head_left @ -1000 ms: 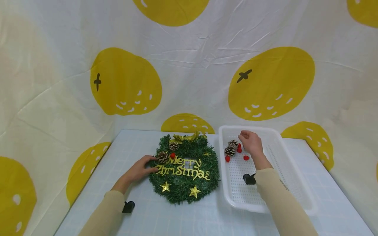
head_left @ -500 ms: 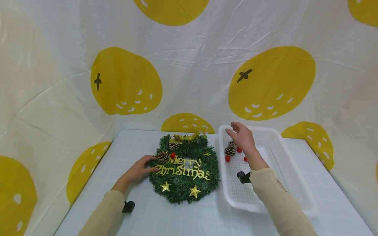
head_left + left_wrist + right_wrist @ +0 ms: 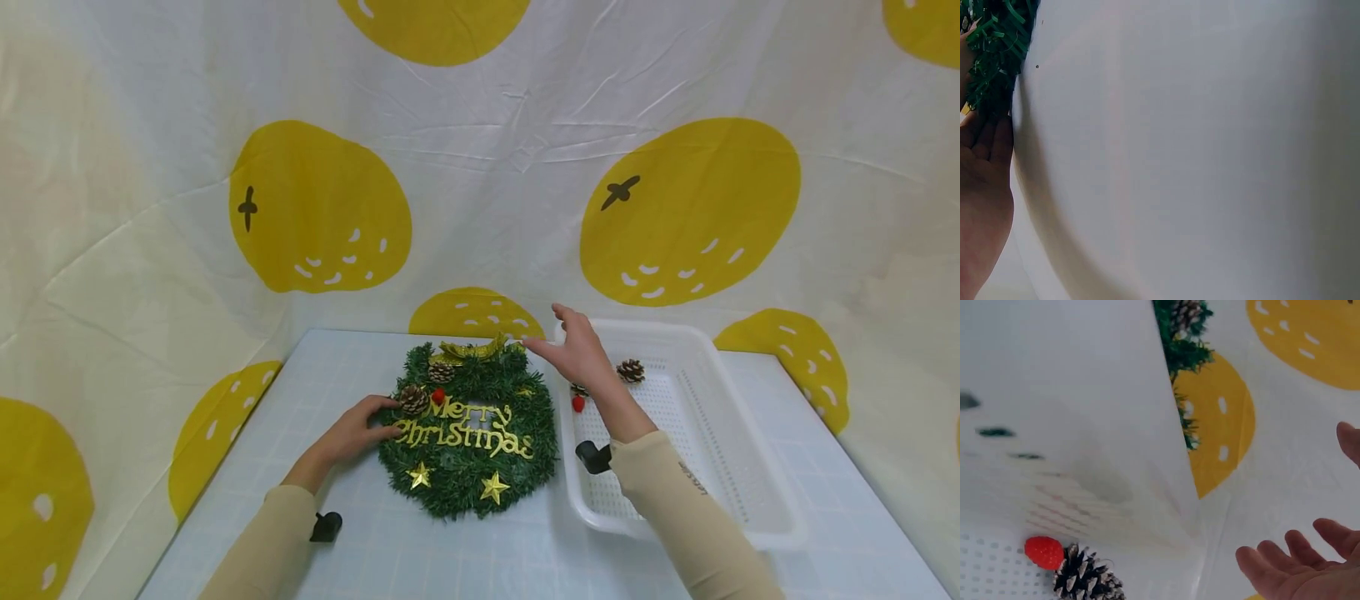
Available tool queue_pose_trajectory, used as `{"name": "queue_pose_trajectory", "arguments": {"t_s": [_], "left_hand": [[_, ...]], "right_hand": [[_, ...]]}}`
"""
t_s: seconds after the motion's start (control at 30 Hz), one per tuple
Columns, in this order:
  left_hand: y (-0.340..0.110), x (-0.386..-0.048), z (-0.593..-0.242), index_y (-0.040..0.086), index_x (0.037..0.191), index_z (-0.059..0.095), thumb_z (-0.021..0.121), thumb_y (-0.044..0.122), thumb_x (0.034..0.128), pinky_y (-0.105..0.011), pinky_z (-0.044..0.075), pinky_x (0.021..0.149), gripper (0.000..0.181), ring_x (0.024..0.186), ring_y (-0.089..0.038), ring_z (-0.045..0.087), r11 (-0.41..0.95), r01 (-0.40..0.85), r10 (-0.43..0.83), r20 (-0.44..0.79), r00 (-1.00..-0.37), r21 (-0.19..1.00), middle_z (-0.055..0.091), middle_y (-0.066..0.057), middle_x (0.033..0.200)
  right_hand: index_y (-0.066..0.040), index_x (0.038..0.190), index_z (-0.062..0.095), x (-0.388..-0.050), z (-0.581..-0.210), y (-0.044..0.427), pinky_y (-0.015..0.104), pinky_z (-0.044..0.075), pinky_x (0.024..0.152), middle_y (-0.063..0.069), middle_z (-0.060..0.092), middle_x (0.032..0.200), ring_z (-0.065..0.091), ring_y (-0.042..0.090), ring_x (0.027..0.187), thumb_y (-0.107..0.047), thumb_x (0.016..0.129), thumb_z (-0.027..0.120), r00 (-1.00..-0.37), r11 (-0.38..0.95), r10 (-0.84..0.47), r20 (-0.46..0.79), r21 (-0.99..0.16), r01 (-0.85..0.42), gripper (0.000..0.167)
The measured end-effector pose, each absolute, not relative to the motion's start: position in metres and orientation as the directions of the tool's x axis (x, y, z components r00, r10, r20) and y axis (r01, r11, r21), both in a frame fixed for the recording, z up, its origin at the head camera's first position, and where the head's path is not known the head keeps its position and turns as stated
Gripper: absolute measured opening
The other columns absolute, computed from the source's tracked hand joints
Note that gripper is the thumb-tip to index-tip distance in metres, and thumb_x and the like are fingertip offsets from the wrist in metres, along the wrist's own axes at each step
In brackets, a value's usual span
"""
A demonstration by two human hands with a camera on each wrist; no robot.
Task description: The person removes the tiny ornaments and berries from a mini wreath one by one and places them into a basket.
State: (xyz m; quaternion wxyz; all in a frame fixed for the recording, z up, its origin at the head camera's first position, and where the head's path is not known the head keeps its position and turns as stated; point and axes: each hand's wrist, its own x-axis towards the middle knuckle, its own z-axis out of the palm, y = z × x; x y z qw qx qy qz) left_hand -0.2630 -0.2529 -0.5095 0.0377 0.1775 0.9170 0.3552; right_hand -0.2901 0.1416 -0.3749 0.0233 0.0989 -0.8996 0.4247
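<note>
A green Christmas wreath [image 3: 459, 490] lies on the table with gold "Merry Christmas" lettering [image 3: 465, 425] across it. My left hand [image 3: 351, 430] grips its left edge; in the left wrist view that hand's fingers [image 3: 985, 144] reach against the wreath's green strands [image 3: 1000, 44]. Just beside those fingertips sit a pine cone [image 3: 414, 400] and a red berry [image 3: 438, 397]. My right hand [image 3: 579, 357] hovers over the basket's left side, fingers spread and holding nothing. Below it in the white basket [image 3: 742, 425] are another pine cone [image 3: 631, 371] and a red berry [image 3: 578, 404].
Gold stars [image 3: 495, 487] and a gold bow [image 3: 476, 347] decorate the wreath. The basket stands right next to it, its raised rim between the two areas. Behind the table [image 3: 442, 554] hangs a white curtain with yellow fruit prints [image 3: 322, 208].
My right hand has moved left from over the basket's middle toward the wreath, its fingers spreading apart. My left hand has stayed at the wreath's edge.
</note>
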Motion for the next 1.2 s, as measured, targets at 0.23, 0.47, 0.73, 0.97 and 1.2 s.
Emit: {"name": "queue_pose_trajectory", "arguments": {"t_s": [0.23,0.47,0.73,0.97,1.2], "left_hand": [[-0.252,-0.263,-0.510,0.004,0.134,0.056,0.070,0.036,0.0912,-0.059,0.032,0.108,0.055,0.132,-0.042,0.041,0.693,0.289,0.341,0.052,-0.939,0.660,0.049,-0.021,0.138],[-0.253,-0.262,-0.510,0.005,0.134,0.056,0.070,0.037,0.0906,-0.059,0.031,0.108,0.055,0.133,-0.042,0.040,0.690,0.279,0.335,0.047,-0.941,0.668,0.048,-0.021,0.139],[-0.253,-0.263,-0.511,0.004,0.132,0.057,0.071,0.036,0.0907,-0.059,0.034,0.106,0.054,0.129,-0.043,0.043,0.678,0.318,0.355,0.084,-0.931,0.662,0.051,-0.021,0.136],[-0.252,-0.262,-0.510,0.005,0.133,0.057,0.070,0.036,0.0908,-0.059,0.033,0.107,0.054,0.131,-0.042,0.042,0.684,0.304,0.347,0.072,-0.935,0.663,0.050,-0.021,0.137],[-0.252,-0.262,-0.509,0.005,0.133,0.056,0.070,0.036,0.0911,-0.059,0.032,0.107,0.054,0.132,-0.043,0.041,0.689,0.295,0.345,0.058,-0.937,0.662,0.049,-0.021,0.139]], "right_hand": [[0.003,0.131,0.048,-0.287,-0.370,0.126,0.050,0.045,0.095,0.023,0.039,0.133,0.047,0.038,0.116,-0.025,0.092,0.068,-0.970,0.597,-0.139,0.201,-0.764,-0.244,0.053],[0.004,0.136,0.044,-0.282,-0.360,0.114,0.049,0.044,0.100,0.020,0.045,0.132,0.049,0.036,0.120,-0.025,0.095,0.065,-0.961,0.569,-0.193,0.198,-0.775,-0.274,0.054],[0.000,0.142,0.043,-0.279,-0.362,0.093,0.048,0.042,0.103,0.017,0.048,0.140,0.047,0.035,0.128,-0.031,0.096,0.064,-0.960,0.576,-0.236,0.153,-0.774,-0.265,0.059],[0.001,0.144,0.044,-0.276,-0.369,0.073,0.048,0.043,0.103,0.018,0.049,0.142,0.048,0.034,0.129,-0.030,0.095,0.067,-0.942,0.563,-0.282,0.180,-0.764,-0.314,0.062],[-0.004,0.143,0.047,-0.270,-0.376,0.053,0.049,0.047,0.097,0.015,0.053,0.140,0.054,0.033,0.123,-0.033,0.095,0.065,-0.933,0.589,-0.315,0.176,-0.735,-0.337,0.059]]}}
